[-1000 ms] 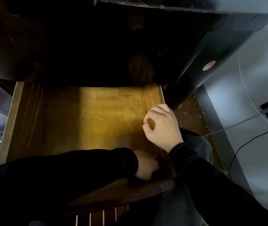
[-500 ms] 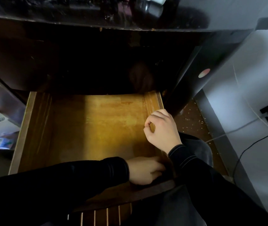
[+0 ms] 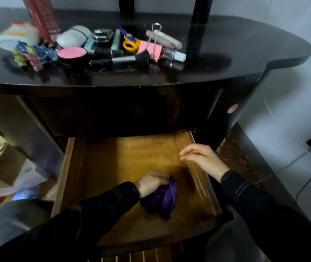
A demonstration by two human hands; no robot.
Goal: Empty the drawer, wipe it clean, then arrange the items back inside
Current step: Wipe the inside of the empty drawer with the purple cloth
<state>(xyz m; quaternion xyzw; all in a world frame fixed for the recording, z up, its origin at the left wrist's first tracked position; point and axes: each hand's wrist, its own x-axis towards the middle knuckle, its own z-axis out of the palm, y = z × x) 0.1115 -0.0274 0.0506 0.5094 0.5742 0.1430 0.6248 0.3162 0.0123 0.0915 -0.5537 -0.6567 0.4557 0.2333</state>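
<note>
Head view, purple cloth (image 3: 165, 197) bunched under gripping left hand (image 3: 151, 181) in drawer (image 3: 113, 167), right hand (image 3: 202, 157) slack, empty

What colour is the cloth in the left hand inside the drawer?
Purple, a crumpled cloth gripped by the left hand; head view shows it.

Drawer (image 3: 71, 167) pulled open, wood floor bare except purple cloth (image 3: 165, 197) gripped by left hand (image 3: 151, 181) near front right. Right hand (image 3: 201, 157) over right wall, fingers loose. Items (image 3: 94, 46) heaped on black desktop (image 3: 226, 50) above.
</note>
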